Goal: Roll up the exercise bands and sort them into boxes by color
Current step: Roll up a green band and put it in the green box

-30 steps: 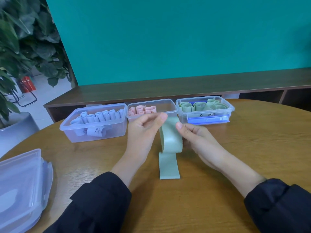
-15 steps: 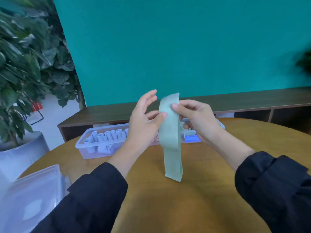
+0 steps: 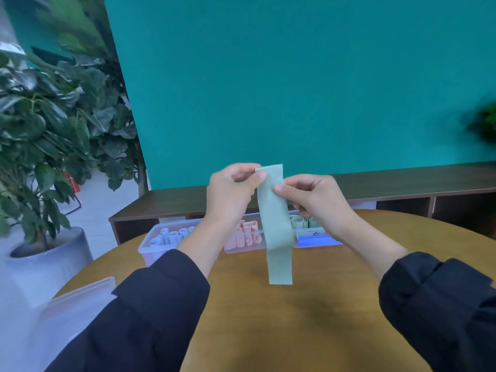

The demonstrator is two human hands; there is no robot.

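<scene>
The green band [image 3: 276, 224] hung upright above the round wooden table [image 3: 295, 318], its long axis vertical, top end at 12 o'clock and loose tail at 6, clear of the tabletop. The left hand [image 3: 232, 194] pinched its top corner with curled fingers; the right hand [image 3: 312, 201] pinched its right edge just below. Behind it, at 12 o'clock on the table, sat three clear boxes: lilac rolls [image 3: 171, 237] at 10, pink rolls [image 3: 245, 236] in the middle, green rolls [image 3: 302, 222] at 1. A lid [image 3: 72, 304] lay at 8. Beyond stood a dark bench [image 3: 402, 181], a teal wall [image 3: 295, 76] and a potted plant [image 3: 48, 143]. Half a second earlier the left palm had been open; it had since closed onto the band.
</scene>
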